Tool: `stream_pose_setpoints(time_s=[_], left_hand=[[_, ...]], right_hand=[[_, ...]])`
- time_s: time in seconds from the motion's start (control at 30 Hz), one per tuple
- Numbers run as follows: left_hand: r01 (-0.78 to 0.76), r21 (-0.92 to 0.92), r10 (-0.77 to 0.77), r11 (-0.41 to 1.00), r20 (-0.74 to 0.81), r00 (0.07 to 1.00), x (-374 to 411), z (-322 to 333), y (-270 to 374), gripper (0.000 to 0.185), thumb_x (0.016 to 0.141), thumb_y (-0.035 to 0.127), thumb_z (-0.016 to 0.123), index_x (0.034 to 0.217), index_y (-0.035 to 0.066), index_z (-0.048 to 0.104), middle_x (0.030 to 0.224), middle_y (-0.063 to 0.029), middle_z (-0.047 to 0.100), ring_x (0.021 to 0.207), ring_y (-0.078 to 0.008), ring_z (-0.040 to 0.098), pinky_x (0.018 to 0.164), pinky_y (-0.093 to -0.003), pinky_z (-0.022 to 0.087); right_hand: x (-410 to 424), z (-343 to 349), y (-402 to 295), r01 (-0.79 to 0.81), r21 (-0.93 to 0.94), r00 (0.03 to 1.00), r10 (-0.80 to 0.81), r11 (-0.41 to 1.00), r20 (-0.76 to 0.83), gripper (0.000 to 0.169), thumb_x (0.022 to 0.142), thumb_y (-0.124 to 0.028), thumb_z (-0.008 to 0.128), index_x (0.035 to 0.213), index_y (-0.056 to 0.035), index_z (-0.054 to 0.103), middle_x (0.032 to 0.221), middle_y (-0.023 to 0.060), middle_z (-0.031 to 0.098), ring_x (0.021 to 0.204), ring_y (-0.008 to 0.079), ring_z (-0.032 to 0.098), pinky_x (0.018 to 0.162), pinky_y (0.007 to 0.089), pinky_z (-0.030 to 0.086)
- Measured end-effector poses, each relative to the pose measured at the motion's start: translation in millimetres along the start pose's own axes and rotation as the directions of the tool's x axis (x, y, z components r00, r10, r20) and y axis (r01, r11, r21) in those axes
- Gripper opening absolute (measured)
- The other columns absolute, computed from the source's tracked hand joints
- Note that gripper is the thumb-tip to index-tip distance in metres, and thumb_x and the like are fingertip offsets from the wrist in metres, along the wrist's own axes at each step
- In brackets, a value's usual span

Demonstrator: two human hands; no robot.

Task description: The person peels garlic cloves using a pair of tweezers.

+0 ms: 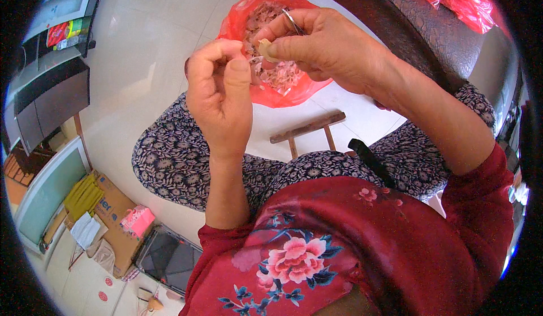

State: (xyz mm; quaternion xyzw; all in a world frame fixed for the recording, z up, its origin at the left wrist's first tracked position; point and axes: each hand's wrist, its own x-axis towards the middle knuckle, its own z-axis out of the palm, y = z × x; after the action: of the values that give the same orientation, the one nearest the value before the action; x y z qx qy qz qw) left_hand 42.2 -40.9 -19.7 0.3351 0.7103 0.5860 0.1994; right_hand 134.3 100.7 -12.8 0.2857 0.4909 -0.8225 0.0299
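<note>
Raised over the bag, my right hand [326,46] pinches a small pale yellow piece [267,50], which looks like a garlic clove, between thumb and fingers. A thin shiny metal tool [290,18] is also tucked in its fingers; most of it is hidden, so its kind is unclear. My left hand [222,89] is just to the left, its fingers curled and its thumb near the index finger. Whether anything sits inside its fingers is hidden. Beneath both hands, a red plastic bag [278,99] lies spread on the floor, holding many papery pinkish skins [282,76].
A small wooden stool [307,127] stands between my knees. Dark leather-like seating [441,27] is at the upper right, with another red plastic bag [460,2] on it. Cabinets [55,99], a cardboard box [112,205] and a black crate [169,254] line the left side.
</note>
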Motion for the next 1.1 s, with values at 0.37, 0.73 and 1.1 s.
stream_pose_setpoints(time_s=[0.37, 0.73, 1.1], left_hand=[[-0.236, 0.395, 0.252, 0.888, 0.011, 0.968, 5.8, 6.7, 3.0, 0.011, 0.072, -0.003, 0.062, 0.081, 0.002, 0.059, 0.078, -0.0063, 0.057, 0.066, -0.0135, 0.054, 0.058, -0.0238, 0.045], [-0.235, 0.455, 0.249, 0.859, 0.030, 0.968, 7.6, 7.3, 2.2, 0.009, 0.071, -0.005, 0.059, 0.075, 0.002, 0.055, 0.074, -0.0074, 0.055, 0.062, -0.0154, 0.054, 0.053, -0.0259, 0.044], [0.192, -0.109, -0.198, 0.975, -0.049, 0.979, 1.4, 8.7, 6.3, 0.007, 0.081, -0.002, 0.056, 0.087, 0.001, 0.055, 0.082, -0.0032, 0.056, 0.072, -0.0090, 0.054, 0.061, -0.0215, 0.046]], right_hand=[[4.5, -1.9, 5.9, 0.172, -0.286, 0.985, -0.161, 0.943, 0.063, 0.022, 0.077, -0.017, 0.067, 0.091, -0.0021, 0.062, 0.079, 0.0017, 0.061, 0.069, 0.0048, 0.054, 0.057, 0.0172, 0.041], [-0.7, 1.2, 4.3, 0.170, -0.321, 0.984, -0.179, 0.932, 0.003, 0.016, 0.072, -0.014, 0.063, 0.081, -0.0003, 0.065, 0.068, 0.0054, 0.063, 0.063, 0.0092, 0.056, 0.058, 0.0226, 0.045], [-1.2, 0.7, -0.5, -0.023, -0.023, 0.994, 0.026, 0.999, 0.111, 0.012, 0.076, -0.014, 0.062, 0.081, -0.0032, 0.061, 0.058, -0.0025, 0.050, 0.043, 0.0017, 0.035, 0.036, 0.0176, 0.024]])
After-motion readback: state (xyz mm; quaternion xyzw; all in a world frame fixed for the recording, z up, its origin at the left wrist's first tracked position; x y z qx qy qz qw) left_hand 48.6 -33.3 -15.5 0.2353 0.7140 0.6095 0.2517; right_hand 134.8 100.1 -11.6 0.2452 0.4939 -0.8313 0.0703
